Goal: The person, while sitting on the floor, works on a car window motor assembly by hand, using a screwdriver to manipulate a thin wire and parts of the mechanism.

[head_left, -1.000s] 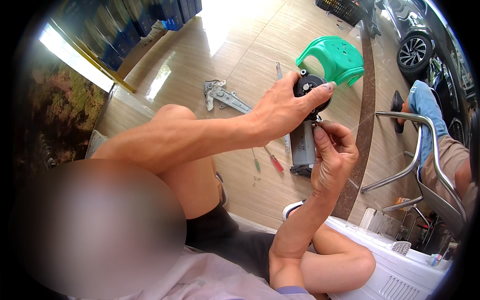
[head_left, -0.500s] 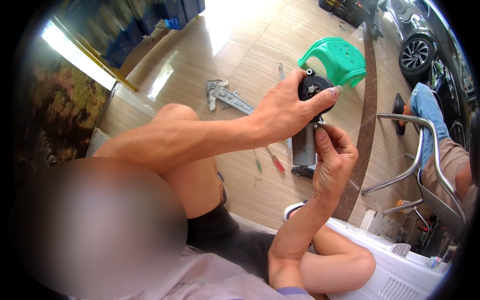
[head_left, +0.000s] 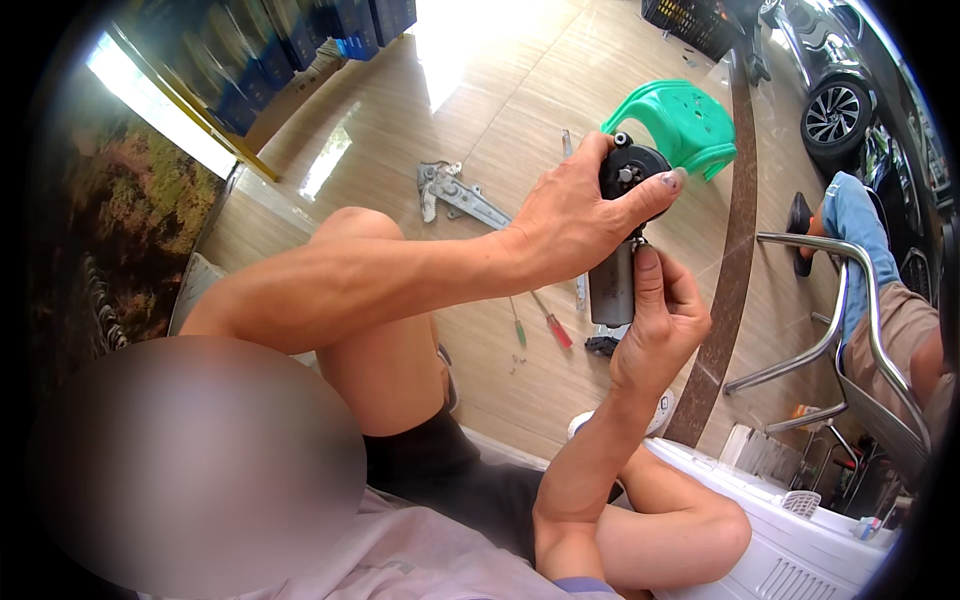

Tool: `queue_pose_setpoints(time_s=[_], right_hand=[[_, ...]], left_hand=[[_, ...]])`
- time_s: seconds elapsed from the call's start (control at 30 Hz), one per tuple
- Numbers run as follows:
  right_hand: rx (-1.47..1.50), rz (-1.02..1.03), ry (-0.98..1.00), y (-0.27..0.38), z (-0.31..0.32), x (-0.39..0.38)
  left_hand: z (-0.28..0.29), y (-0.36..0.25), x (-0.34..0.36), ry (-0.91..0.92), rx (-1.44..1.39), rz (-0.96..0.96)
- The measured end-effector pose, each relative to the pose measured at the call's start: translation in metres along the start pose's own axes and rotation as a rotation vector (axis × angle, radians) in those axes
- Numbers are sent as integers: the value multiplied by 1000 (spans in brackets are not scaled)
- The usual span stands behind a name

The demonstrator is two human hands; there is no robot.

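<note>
The motor is up in the air, just on the near side of the green stool. Left hand's wrapped round its black end, right hand's pinching its neck. Metal bracket's left of that stool.

Car workshop, dark car, red screwdriver on floor, blue boxes

grey and black motor, green stool, red screwdriver handle, beige streaked floor.
</note>
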State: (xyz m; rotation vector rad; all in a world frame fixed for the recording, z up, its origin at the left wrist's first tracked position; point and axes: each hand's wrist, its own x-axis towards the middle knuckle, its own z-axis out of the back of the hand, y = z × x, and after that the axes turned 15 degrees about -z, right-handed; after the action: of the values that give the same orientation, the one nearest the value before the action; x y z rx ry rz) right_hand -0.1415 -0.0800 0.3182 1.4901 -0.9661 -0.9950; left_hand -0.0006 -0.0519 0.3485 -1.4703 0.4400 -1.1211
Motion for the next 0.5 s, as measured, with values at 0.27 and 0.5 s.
queue_pose_setpoints(time_s=[0.27,0.5], right_hand=[[-102,56,-44,-3,-1,-1],[-124,63,-44,-4,1,3]], left_hand=[[2,-2,-3,4,32,-10],[4,-11,-1,43,17,76]])
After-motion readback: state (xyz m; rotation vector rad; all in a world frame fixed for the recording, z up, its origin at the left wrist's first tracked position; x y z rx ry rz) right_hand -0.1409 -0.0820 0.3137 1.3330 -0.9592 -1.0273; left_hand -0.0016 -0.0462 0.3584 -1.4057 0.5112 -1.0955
